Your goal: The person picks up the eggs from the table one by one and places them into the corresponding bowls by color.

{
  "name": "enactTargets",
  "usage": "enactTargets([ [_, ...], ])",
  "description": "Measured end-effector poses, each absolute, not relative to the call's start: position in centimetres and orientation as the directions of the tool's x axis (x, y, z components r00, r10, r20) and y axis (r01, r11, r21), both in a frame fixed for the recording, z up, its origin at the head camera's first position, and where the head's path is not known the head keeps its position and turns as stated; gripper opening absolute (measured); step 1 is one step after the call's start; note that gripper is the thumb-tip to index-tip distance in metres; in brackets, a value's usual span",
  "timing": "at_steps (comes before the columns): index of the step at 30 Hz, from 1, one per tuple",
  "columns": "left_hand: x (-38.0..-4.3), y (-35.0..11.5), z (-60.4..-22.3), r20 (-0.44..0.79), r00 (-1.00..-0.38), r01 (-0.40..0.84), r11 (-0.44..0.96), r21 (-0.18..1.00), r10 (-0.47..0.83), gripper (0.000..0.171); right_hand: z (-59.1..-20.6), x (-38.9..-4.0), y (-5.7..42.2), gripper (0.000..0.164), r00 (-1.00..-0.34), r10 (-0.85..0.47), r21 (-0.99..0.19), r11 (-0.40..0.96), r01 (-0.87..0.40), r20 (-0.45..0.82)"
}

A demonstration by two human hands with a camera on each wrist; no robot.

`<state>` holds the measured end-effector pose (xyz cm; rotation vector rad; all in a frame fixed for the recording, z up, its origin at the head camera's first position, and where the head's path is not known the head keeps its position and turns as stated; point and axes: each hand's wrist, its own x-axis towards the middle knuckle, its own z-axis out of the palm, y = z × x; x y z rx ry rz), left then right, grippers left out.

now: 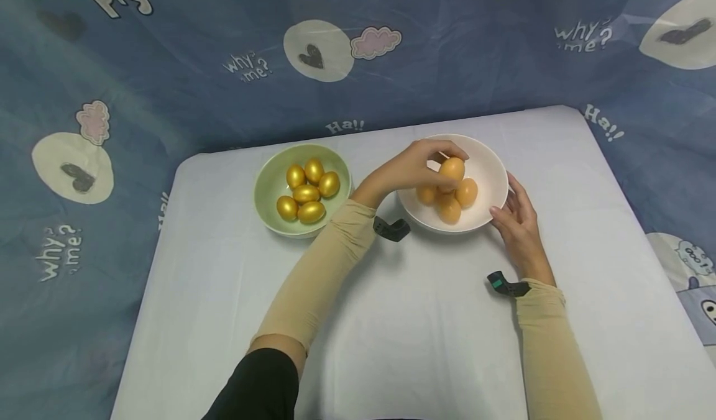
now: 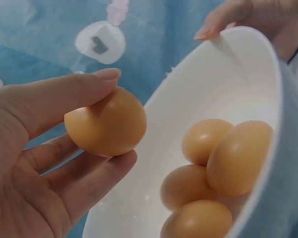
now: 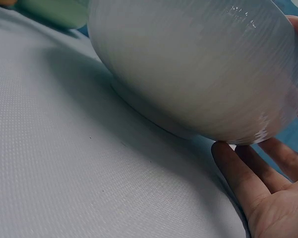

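My left hand (image 1: 407, 170) pinches a brown egg (image 2: 108, 124) between thumb and fingertips, held up over the white bowl (image 1: 485, 174). Inside that bowl lie several more brown eggs (image 2: 240, 158), clustered together. At the bowl's right side, my right hand (image 1: 521, 224) grips the rim, the thumb on the edge and the fingers (image 3: 243, 181) under the outer wall. To the left stands a light green bowl (image 1: 263, 199) with several shiny golden eggs (image 1: 306, 194) in it; the left forearm passes just beside its right edge.
A white cloth (image 1: 436, 333) covers the table. Behind it hangs a blue printed curtain (image 1: 447, 53). Each wrist carries a small black camera mount, such as the left one (image 1: 391, 229).
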<state>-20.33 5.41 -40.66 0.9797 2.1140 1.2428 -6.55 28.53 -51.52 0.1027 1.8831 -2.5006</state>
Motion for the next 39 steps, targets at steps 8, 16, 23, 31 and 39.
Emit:
enactTargets([
  [8,-22.6,8.5,-41.4,-0.192,-0.595,0.323,0.451,0.832,0.781,0.048,-51.5,-6.6,28.6,0.074,-0.998,0.022,-0.954,-0.295,0.048,-0.057],
  [16,-22.4,10.6,-42.2,-0.282,-0.598,0.271,0.520,0.810,0.751,0.041,-51.7,-6.5,28.6,0.073,-0.999,0.014,-0.943,-0.330,0.036,-0.043],
  [23,-22.2,11.5,-43.2,-0.275,-0.617,0.313,0.550,0.774,0.737,0.033,-51.5,-6.5,28.5,0.072,-0.999,0.012,-0.934,-0.355,0.033,-0.040],
  [31,-22.1,11.8,-43.3,-0.293,-0.631,0.365,0.608,0.705,0.718,0.035,-51.4,-6.5,28.3,0.071,-0.999,0.017,-0.929,-0.370,0.024,-0.033],
  [39,-22.2,10.5,-42.0,-0.314,-0.646,0.279,0.598,0.751,0.696,0.040,-51.3,-6.4,28.3,0.072,-0.999,0.015,-0.930,-0.366,0.033,-0.041],
])
